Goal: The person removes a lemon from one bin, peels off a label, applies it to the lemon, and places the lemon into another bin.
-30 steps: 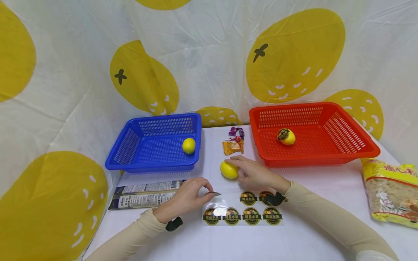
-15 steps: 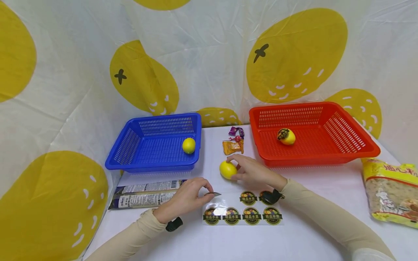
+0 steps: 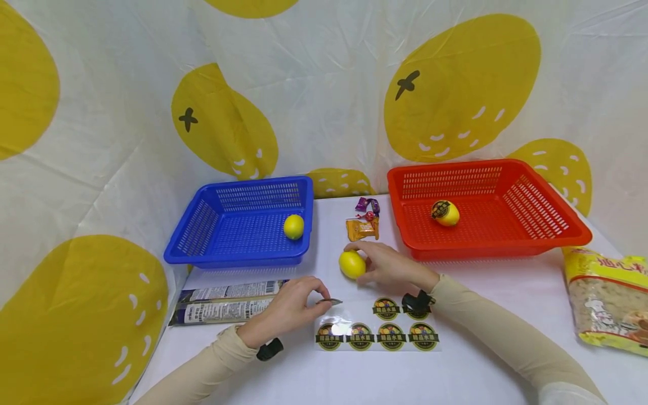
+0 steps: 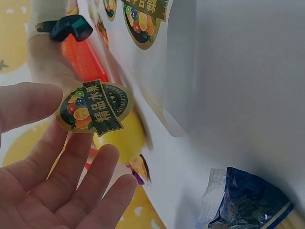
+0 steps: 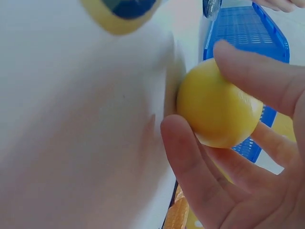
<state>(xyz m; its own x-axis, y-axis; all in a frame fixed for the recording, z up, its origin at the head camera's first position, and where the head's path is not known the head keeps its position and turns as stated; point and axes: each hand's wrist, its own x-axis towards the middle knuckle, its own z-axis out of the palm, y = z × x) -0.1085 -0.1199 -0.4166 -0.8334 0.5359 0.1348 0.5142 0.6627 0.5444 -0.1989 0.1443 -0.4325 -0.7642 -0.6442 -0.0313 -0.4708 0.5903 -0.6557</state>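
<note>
My left hand [image 3: 296,306] pinches a round fruit sticker [image 4: 95,107] between thumb and forefinger, above the left edge of the sticker sheet [image 3: 354,312]. Its other fingers are spread in the left wrist view. On the table behind the sheet lies a lemon [image 3: 352,264]. My right hand [image 3: 387,265] curls round the lemon's right side, thumb and fingers on its skin in the right wrist view [image 5: 219,102]. Several dark round stickers [image 3: 390,336] remain on the sheet, one of them partly covered by the right wrist's black strap.
A blue basket [image 3: 238,261] with one lemon [image 3: 293,226] stands back left. In the red basket [image 3: 496,250], back right, lies a lemon with a sticker [image 3: 445,213]. Wrapped candies [image 3: 362,229] lie between them. Two long packets [image 3: 223,309] are at left, a yellow food bag [image 3: 607,301] at right.
My right hand has shifted slightly left, its fingers curling closer round the lemon, which has turned and moved a little left. The left hand with the sticker has stayed in place.
</note>
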